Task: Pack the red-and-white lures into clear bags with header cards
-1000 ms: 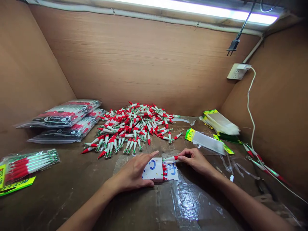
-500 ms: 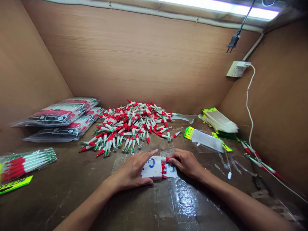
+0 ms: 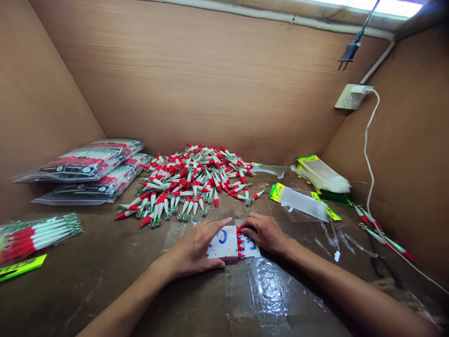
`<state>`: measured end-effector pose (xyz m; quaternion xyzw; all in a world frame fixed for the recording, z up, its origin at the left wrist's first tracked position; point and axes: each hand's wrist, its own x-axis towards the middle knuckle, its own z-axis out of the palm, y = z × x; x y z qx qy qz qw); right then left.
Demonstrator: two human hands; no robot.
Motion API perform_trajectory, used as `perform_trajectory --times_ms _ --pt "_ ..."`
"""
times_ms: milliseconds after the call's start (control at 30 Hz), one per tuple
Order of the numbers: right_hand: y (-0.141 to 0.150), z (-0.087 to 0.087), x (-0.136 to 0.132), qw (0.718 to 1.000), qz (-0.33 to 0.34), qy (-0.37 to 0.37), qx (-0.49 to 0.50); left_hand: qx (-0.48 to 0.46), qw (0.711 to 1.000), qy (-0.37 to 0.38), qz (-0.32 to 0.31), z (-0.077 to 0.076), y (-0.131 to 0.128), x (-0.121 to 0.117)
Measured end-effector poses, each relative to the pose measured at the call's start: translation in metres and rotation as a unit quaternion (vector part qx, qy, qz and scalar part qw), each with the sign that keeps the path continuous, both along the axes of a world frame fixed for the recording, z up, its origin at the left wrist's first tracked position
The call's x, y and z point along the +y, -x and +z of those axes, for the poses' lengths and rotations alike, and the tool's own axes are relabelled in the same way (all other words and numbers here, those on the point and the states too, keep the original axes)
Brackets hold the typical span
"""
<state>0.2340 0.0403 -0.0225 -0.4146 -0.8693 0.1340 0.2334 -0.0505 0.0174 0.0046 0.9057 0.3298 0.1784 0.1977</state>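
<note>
Head view: your left hand [image 3: 196, 247] lies at the left end of the white paper sleeve [image 3: 228, 247], thumb along the near edge, forefinger extended past the far edge; thumb and forefinger stand wide apart. Your right hand [image 3: 268, 234] is at the sleeve's right end, fingers curled by the uppermost of the red lure tips [image 3: 240, 248]; you cannot tell from here whether they pinch it. The tips project from the sleeve in a column, over a white panel [image 3: 253, 249] with blue marks.

Position: sleeve flat on the brown worktop [image 3: 196, 299], between your hands, on the near side of the loose red-and-white lure pile [image 3: 196, 180].

Surroundings: filled clear bags [image 3: 84, 164] stacked to the left of the pile; a filled packet [image 3: 38, 236] nearer you, far left. Right of the pile, a clear sleeve with a yellow-green header [image 3: 303, 203] lies just in front of a stack of similar sleeves [image 3: 324, 175].
</note>
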Motion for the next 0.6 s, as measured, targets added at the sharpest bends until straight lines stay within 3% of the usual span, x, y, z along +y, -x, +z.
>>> perform_trajectory --times_ms 133,333,600 --pt "0.0014 0.0022 -0.0014 1.0 -0.001 0.001 -0.031 -0.006 1.0 -0.007 -0.004 -0.0005 -0.0017 -0.0003" --pt "0.0058 -0.0015 -0.0049 0.994 -0.048 -0.057 -0.084 0.003 1.0 -0.01 0.008 0.0043 -0.0044 -0.0034" --pt "0.0047 0.0022 -0.0065 0.997 -0.025 -0.035 -0.071 0.025 1.0 -0.017 -0.004 -0.0004 -0.0065 -0.0031"
